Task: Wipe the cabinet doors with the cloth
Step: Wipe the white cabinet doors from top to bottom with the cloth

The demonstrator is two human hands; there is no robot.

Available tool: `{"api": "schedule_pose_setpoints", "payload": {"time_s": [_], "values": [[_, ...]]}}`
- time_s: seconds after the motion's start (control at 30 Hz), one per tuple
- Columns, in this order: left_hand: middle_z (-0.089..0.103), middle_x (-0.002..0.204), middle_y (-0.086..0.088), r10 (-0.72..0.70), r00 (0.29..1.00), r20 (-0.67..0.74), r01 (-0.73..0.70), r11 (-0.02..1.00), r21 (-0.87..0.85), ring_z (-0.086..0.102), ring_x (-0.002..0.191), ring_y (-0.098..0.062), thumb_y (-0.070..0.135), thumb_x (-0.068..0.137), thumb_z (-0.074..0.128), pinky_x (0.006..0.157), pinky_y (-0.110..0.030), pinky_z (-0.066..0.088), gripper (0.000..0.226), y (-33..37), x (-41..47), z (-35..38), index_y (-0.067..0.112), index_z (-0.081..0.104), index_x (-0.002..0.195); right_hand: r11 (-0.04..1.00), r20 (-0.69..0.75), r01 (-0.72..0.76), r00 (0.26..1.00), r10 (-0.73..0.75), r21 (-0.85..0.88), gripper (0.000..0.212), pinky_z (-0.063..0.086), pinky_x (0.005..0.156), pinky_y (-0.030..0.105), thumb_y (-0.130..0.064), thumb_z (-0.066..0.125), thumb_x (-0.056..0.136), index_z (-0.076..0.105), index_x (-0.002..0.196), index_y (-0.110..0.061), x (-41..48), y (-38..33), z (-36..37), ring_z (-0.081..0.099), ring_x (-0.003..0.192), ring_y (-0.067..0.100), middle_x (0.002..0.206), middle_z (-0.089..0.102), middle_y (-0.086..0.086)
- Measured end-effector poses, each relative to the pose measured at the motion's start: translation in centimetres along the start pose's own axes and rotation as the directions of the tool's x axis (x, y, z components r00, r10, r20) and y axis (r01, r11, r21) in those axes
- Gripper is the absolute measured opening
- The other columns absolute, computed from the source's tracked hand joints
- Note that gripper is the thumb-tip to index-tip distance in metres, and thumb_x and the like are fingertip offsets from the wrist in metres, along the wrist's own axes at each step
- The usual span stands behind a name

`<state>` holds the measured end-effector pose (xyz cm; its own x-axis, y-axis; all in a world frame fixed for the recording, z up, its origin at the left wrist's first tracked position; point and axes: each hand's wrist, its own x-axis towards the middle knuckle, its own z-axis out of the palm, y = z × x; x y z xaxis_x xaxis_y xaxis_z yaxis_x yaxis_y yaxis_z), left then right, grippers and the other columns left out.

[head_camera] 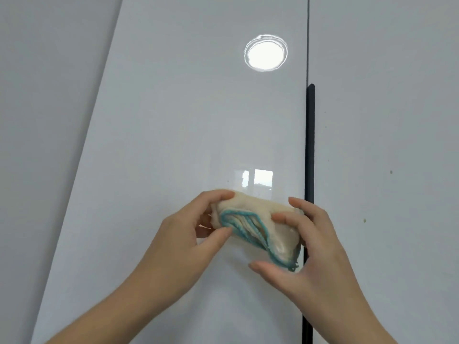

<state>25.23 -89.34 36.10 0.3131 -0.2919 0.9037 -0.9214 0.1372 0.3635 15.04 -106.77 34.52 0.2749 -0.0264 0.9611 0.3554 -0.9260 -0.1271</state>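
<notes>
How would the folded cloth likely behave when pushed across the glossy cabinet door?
Probably floppy: the cloth bunches into soft folds between the left hand and right hand. Likely light, since a loose pinch holds it. It may glide easily over the glossy door.

The middle door (186,120) is super glossy: smooth white laminate or lacquer by the look of it, shiny enough to show a round lamp reflection (265,52) and a window reflection (258,181). The right door (385,120) seems to have the same smooth white finish, just with a few small dark specks on it. The left panel (49,95) looks duller. The handle strip (310,145) is black and matt-looking, can't tell if it's metal or plastic. The cloth (258,219) is soft, fuzzy cream fabric with a coarser teal stitched edge (244,214).
</notes>
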Motion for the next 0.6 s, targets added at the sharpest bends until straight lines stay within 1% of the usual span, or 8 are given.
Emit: {"api": "schedule_pose_setpoints", "payload": {"time_s": [0.07,0.17,0.27,0.37,0.43,0.5,0.53,0.6], "values": [[0.071,0.099,0.002,-0.035,0.999,0.007,0.035,0.995,-0.094,0.068,0.085,-0.017,0.02,0.076,0.066,0.08,-0.029,0.056,0.039,0.3,0.8,0.2,0.04,0.065,0.11,0.959,-0.053,0.145,0.985,-0.163,-0.245,0.056,0.036,0.099,0.014,-0.041,0.083,0.062,0.061,0.111,-0.027,0.9,0.6,0.1,0.039,0.129,-0.001,0.145,0.037,-0.009],[0.072,0.091,-0.012,-0.074,0.997,-0.006,0.07,0.969,-0.235,0.067,0.072,-0.017,0.001,0.084,0.07,0.069,-0.023,0.055,0.033,1.0,2.7,0.4,0.025,0.068,0.107,0.838,-0.156,0.28,0.907,-0.39,-0.468,0.053,0.039,0.099,0.036,-0.018,0.085,0.068,0.063,0.116,-0.012,2.4,1.3,0.6,0.05,0.121,0.024,0.137,0.05,0.004],[0.073,0.086,-0.011,-0.125,0.991,0.05,0.135,0.938,-0.32,0.066,0.069,-0.014,-0.004,0.088,0.063,0.067,-0.02,0.054,0.032,2.1,4.5,0.5,0.015,0.067,0.114,0.807,-0.178,0.38,0.848,-0.499,-0.453,0.056,0.048,0.081,0.032,-0.003,0.078,0.074,0.063,0.127,-0.012,4.1,1.5,1.3,0.058,0.099,0.023,0.12,0.062,0.003],[0.073,0.087,-0.004,-0.163,0.985,0.051,0.17,0.932,-0.321,0.068,0.075,-0.016,0.003,0.089,0.066,0.072,-0.027,0.059,0.037,1.7,6.8,-0.7,0.016,0.06,0.123,0.77,-0.23,0.412,0.79,-0.568,-0.487,0.045,0.049,0.066,0.031,0.007,0.067,0.076,0.071,0.117,-0.011,6.2,2.0,1.2,0.059,0.087,0.025,0.109,0.067,0.004],[0.072,0.098,-0.001,-0.007,0.995,-0.101,0.015,0.997,0.071,0.068,0.088,-0.022,0.011,0.087,0.068,0.083,-0.033,0.054,0.041,0.3,8.9,-3.0,0.02,0.058,0.125,0.76,-0.251,0.385,0.783,-0.569,-0.523,0.042,0.047,0.06,0.032,0.007,0.061,0.079,0.072,0.115,-0.012,7.8,2.6,0.5,0.059,0.087,0.028,0.111,0.066,0.006],[0.062,0.118,-0.009,0.212,0.963,-0.166,-0.072,0.797,0.6,0.058,0.11,-0.03,0.007,0.086,0.062,0.095,-0.035,0.044,0.042,-1.0,11.0,-6.5,0.016,0.059,0.127,0.734,-0.192,0.326,0.83,-0.524,-0.595,0.047,0.045,0.057,0.029,0.007,0.063,0.079,0.069,0.121,-0.014,9.0,3.2,0.2,0.059,0.088,0.031,0.12,0.063,0.008],[0.055,0.129,-0.013,0.23,0.96,-0.161,-0.042,0.685,0.727,0.05,0.12,-0.033,0.005,0.086,0.059,0.1,-0.039,0.041,0.046,-1.5,12.1,-8.4,0.015,0.056,0.131,0.711,-0.141,0.308,0.857,-0.496,-0.632,0.053,0.042,0.057,0.028,0.007,0.067,0.076,0.067,0.123,-0.016,9.3,3.5,0.4,0.058,0.087,0.032,0.124,0.062,0.008],[0.038,0.147,-0.015,0.147,0.978,-0.149,0.037,0.581,0.813,0.034,0.136,-0.034,0.005,0.088,0.053,0.11,-0.046,0.034,0.057,-2.0,14.0,-11.9,0.016,0.045,0.143,0.665,-0.057,0.309,0.882,-0.468,-0.68,0.057,0.037,0.058,0.026,0.005,0.073,0.071,0.066,0.123,-0.017,9.5,4.0,0.9,0.056,0.083,0.031,0.126,0.061,0.007]]}}
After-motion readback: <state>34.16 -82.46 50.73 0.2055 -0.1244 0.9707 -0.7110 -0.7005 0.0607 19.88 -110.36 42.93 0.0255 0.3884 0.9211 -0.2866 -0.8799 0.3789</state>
